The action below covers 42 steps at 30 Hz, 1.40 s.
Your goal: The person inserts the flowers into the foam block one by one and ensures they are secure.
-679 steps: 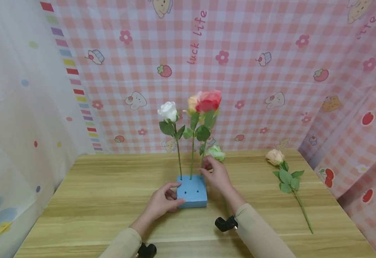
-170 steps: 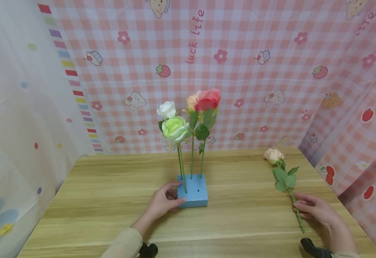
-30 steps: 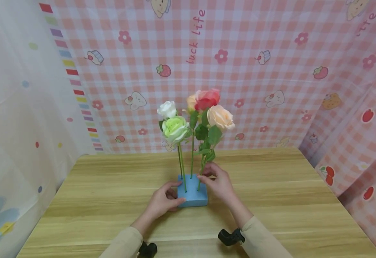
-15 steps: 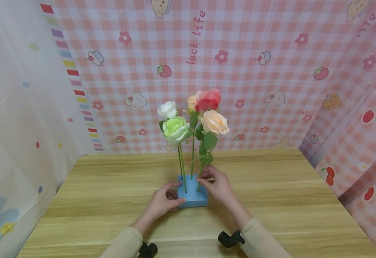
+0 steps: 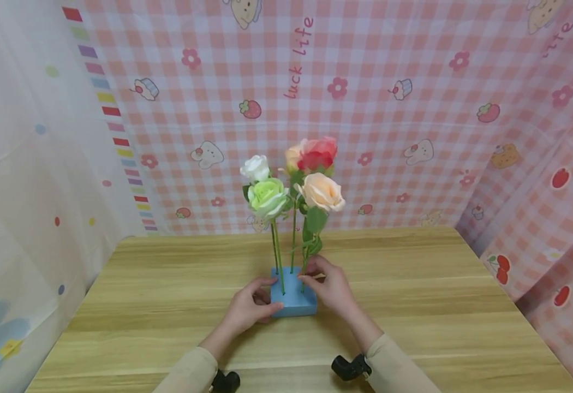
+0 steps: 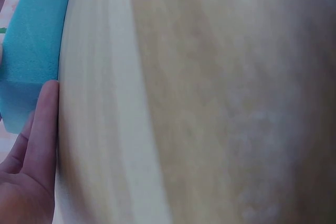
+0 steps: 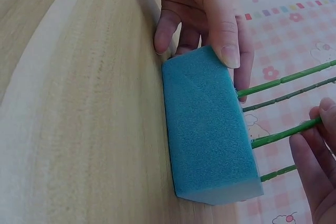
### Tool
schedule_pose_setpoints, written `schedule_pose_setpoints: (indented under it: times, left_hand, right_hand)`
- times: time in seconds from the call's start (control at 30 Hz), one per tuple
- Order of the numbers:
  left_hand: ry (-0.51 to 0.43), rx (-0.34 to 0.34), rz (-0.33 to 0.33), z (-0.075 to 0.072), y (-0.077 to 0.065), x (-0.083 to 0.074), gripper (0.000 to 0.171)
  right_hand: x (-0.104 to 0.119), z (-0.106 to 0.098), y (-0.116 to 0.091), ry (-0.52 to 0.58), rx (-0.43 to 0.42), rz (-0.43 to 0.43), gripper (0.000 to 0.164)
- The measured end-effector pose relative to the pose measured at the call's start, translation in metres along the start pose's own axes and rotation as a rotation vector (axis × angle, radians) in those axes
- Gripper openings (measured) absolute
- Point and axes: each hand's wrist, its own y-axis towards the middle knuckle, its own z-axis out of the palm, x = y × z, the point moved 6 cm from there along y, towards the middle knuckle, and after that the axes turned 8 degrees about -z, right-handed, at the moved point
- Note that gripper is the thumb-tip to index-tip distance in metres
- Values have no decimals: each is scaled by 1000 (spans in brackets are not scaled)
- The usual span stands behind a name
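A blue foam block point(image 5: 293, 309) lies on the table, and my left hand point(image 5: 245, 307) grips its left side between thumb and fingers. My right hand point(image 5: 334, 288) pinches the green stem of a peach rose point(image 5: 322, 192) just above the block, its lower end in the front right hole. A light green rose point(image 5: 268, 197) stands at the block's front left. Behind it rise a white rose point(image 5: 255, 168), a pale orange flower point(image 5: 293, 158) and a pinkish-red flower point(image 5: 318, 154). In the right wrist view, several stems point(image 7: 286, 136) come out of the block's top.
The wooden table point(image 5: 168, 284) reaches back to a pink checked cloth point(image 5: 375, 131) hanging behind it. A pale curtain point(image 5: 46, 180) hangs on the left. Black wrist-camera mounts point(image 5: 349, 368) sit at both sleeves.
Over the longer span, the green rose and then the peach rose went from the table into the block. In the last second the peach rose shifted down and left with my right hand.
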Motion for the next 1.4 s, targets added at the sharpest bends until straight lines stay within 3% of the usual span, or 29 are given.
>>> schedule_pose_setpoints:
  times: [0.53,0.77,1.4]
  left_hand:
    - [-5,1,-1,0,0,1,57]
    - [3,2,1,0,0,2,58]
    - [-15,-4,-1,0,1,0,59]
  right_hand:
    - [1,2,-3,-37,2,-65,20]
    - [2,4,-6,-176,17,-166,19]
    - [-9,3,-8,-151,53,-51,14]
